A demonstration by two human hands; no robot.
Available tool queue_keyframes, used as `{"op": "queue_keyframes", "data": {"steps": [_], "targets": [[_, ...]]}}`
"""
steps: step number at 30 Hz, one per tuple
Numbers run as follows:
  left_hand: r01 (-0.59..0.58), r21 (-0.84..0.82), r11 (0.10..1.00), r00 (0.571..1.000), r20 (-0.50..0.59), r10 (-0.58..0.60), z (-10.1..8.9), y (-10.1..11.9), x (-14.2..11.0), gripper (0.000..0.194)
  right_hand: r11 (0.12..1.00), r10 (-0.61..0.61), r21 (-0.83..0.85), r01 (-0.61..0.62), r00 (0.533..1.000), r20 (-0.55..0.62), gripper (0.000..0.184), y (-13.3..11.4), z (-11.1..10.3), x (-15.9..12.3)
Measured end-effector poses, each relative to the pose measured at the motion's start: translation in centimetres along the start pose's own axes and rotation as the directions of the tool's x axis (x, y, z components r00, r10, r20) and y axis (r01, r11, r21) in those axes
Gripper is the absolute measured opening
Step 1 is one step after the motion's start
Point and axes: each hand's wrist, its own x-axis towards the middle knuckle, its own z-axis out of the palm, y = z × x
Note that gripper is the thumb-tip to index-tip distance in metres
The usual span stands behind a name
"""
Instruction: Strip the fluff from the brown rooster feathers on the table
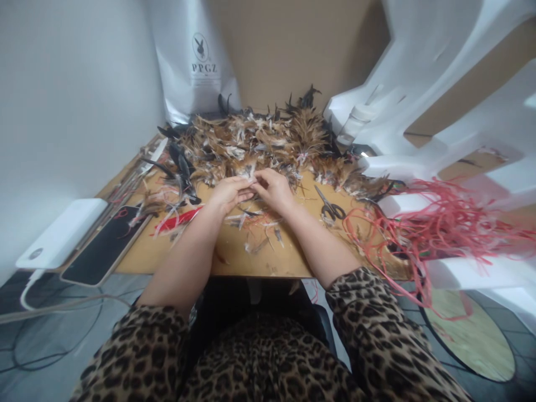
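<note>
My left hand and my right hand meet over the middle of the wooden table. Between their fingertips is a small bunch of brown feathers with pale, fluffy lower ends. Both hands are closed in a pinch on it. A big heap of brown feathers lies just beyond them, and the held bunch partly blends into it. Black feathers lie at the heap's left. Loose feather scraps are scattered below my hands.
Black-handled scissors lie right of my right forearm. Tangled red plastic strips spill over the table's right side. At the left are a phone, a white power bank with a cable, and red strips. A white bag stands behind.
</note>
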Motion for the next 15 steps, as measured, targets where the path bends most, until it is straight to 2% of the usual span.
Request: {"op": "queue_keyframes", "data": {"steps": [4, 6, 9, 11, 15], "targets": [[0.003, 0.056, 0.998, 1.000, -0.004, -0.003, 0.0, -0.2, 0.0, 0.018, 0.999, 0.022, -0.033, -0.022, 1.000, 0.013, 0.019, -0.1, 0.0, -0.1], [-0.030, 0.061, 0.998, 0.999, -0.019, 0.031, 0.0, -0.2, 0.0, 0.018, 0.999, 0.046, 0.005, -0.047, 0.999, 0.017, 0.019, -0.1, -0.1, -0.1], [-0.167, 0.010, 0.986, 0.982, -0.092, 0.167, -0.3, 0.3, 0.1, 0.018, 0.983, 0.129, 0.136, -0.124, 0.991, -0.030, 0.025, 0.4, -0.3, 0.1], [-0.260, -0.043, 0.965, 0.953, -0.175, 0.248, -0.8, 0.8, 0.4, 0.018, 0.957, 0.219, 0.214, -0.198, 0.973, -0.079, 0.024, 1.3, -0.2, 0.3], [-0.290, -0.116, 0.950, 0.928, -0.278, 0.249, -1.5, 1.5, 0.7, 0.016, 0.915, 0.352, 0.248, -0.317, 0.930, -0.109, 0.018, 3.2, 0.1, 0.6]]}}
